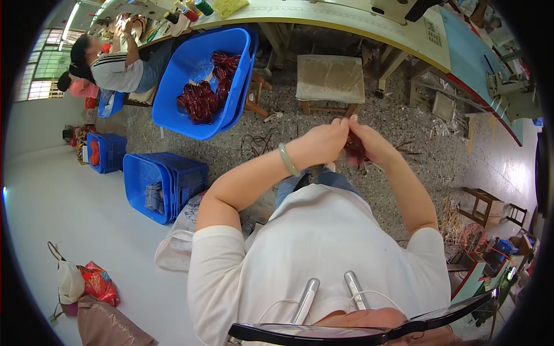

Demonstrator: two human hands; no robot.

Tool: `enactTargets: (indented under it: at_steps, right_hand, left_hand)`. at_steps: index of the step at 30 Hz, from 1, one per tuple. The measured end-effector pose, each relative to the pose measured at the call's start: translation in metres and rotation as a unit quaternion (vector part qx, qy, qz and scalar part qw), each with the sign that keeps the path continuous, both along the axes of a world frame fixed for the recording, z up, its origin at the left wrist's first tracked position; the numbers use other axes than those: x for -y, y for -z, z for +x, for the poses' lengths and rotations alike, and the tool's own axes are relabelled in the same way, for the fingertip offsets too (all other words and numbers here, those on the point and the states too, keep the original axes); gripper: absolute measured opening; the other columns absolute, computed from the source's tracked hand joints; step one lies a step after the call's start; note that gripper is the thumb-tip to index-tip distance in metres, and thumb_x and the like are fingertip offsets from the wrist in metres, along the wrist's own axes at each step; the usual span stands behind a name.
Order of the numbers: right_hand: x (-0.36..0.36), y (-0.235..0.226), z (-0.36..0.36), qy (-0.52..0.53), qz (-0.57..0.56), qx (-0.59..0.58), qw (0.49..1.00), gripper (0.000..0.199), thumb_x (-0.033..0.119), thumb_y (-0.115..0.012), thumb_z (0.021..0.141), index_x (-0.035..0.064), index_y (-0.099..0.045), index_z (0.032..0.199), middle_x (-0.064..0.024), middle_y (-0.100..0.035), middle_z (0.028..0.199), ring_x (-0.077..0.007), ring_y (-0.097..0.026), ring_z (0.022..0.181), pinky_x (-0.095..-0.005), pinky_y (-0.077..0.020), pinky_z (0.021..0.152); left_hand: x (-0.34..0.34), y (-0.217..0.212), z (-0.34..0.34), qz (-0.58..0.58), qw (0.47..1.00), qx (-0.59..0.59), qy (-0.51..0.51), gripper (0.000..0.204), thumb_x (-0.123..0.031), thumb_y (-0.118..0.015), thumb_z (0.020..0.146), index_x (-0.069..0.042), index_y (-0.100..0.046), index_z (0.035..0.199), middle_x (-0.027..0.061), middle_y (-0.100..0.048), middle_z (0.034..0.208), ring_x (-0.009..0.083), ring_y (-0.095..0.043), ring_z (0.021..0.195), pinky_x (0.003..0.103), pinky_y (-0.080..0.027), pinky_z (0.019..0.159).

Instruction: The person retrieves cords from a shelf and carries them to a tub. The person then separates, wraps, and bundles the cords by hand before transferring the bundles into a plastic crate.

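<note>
My left hand (326,141), with a pale green bangle on its wrist, is closed with its fingers curled. My right hand (374,143) meets it fingertip to fingertip, its thumb up. Between them hangs a small bundle of dark red strips (355,152), with loose ends showing below the right hand. My fingers hide how it is gripped. Ahead and to the left stands a large blue basket (164,98) holding several coiled bundles of glossy dark red strips (199,102).
A stool with a worn square seat (330,79) stands just ahead, before a long worktable (323,26). Stacked blue crates (183,164) and a white bag (175,248) are at my left. A co-worker (115,72) sits at the far left. Scraps litter the floor.
</note>
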State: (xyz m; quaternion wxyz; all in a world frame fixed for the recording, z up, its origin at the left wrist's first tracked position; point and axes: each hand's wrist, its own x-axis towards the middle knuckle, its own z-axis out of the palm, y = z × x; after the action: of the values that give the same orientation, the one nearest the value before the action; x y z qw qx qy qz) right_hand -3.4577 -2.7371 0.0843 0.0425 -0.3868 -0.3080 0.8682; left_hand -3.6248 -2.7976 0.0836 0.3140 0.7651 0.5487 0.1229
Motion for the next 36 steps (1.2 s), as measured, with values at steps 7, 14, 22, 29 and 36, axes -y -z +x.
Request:
enactTargets:
  at_steps: [7,14,22,29,36]
  right_hand:
    - [0.005,0.022,0.049,-0.189,0.014,-0.107,0.976,0.035,0.032,-0.058,0.088,-0.0022,-0.059,0.084,-0.0076,-0.053,0.051,-0.0087,-0.039,0.033,-0.0228,-0.0271,0.032]
    - [-0.007,-0.029,0.128,0.154,-0.006,-0.568,0.808,0.02,0.02,-0.042,0.095,0.0066,-0.056,0.089,0.0028,-0.053,0.057,-0.0067,-0.035,0.034,-0.0231,-0.0288,0.031]
    - [-0.014,-0.058,0.188,0.42,0.29,-0.354,0.784,0.029,0.014,-0.056,0.088,-0.004,-0.051,0.109,-0.0031,-0.058,0.079,-0.0103,-0.042,0.05,-0.0251,-0.04,0.055]
    - [0.017,0.047,0.027,0.068,0.202,0.075,0.974,0.049,0.049,-0.053,0.09,0.0016,-0.065,0.088,-0.0018,-0.061,0.072,-0.0115,-0.053,0.059,-0.0262,-0.0429,0.055]
    - [0.016,0.009,0.067,-0.163,-0.005,-0.126,0.978,0.032,0.028,-0.064,0.084,-0.0018,-0.055,0.075,-0.0027,-0.044,0.042,-0.0085,-0.038,0.031,-0.0261,-0.0251,0.032]
  left_hand:
    - [-0.027,-0.012,-0.03,-0.198,0.966,0.153,0.061,0.054,-0.023,-0.078,0.07,-0.002,-0.044,0.106,0.0111,-0.065,0.077,0.0219,-0.062,0.07,0.033,-0.046,0.063]
    - [0.02,0.087,-0.075,-0.189,0.962,0.197,-0.008,0.028,-0.027,-0.074,0.075,-0.005,-0.063,0.089,0.0055,-0.063,0.072,0.0171,-0.058,0.067,0.032,-0.045,0.064]
    - [0.061,0.147,-0.079,-0.097,0.99,-0.095,0.022,0.024,-0.028,-0.058,0.085,-0.012,-0.063,0.102,0.0123,-0.064,0.078,0.0304,-0.063,0.073,0.044,-0.049,0.065]
    - [0.014,0.013,0.013,0.014,0.999,-0.01,0.04,0.026,-0.016,-0.063,0.076,-0.002,-0.049,0.092,0.0154,-0.064,0.08,0.0361,-0.063,0.074,0.043,-0.049,0.062]
    - [-0.016,-0.007,-0.033,-0.178,0.973,0.141,0.049,0.054,-0.033,-0.08,0.064,-0.005,-0.053,0.101,0.0142,-0.065,0.081,0.0285,-0.063,0.075,0.037,-0.048,0.065]
